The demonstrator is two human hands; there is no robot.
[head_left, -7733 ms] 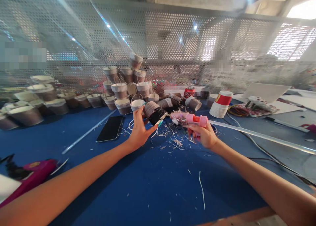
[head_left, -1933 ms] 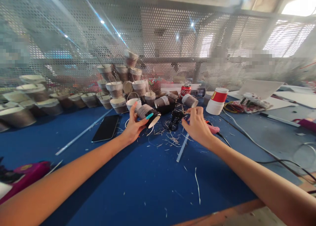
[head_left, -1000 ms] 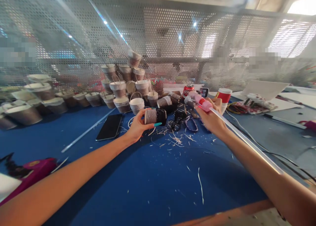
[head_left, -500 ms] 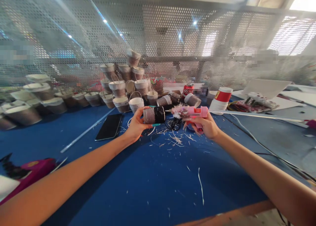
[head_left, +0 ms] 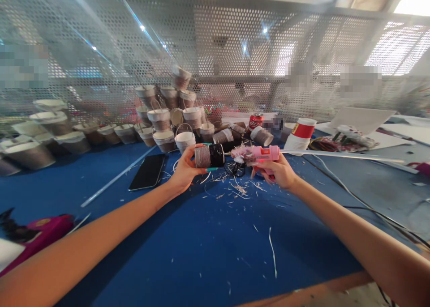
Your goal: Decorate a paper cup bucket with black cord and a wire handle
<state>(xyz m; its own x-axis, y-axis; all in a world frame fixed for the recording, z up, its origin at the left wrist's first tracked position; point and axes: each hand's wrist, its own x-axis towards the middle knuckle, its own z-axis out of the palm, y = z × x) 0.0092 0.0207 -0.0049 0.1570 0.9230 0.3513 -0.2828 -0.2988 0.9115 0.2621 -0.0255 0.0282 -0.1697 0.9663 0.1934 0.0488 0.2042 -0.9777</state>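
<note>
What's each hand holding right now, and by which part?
Left hand: a grey-and-black, cylindrical wrapped cup, gripped by its sides. Right hand: a pink plastic glue gun, by its handle.

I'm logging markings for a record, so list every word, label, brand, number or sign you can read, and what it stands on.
No text can be read with certainty.
Can: white lettering on red, too blurred to quote.
Red cup: yellow label, too small to read.
Purple tool: gold emblem, any wording too small to read.
Glue gun: no readable text.
Held pot: no readable text.
</note>
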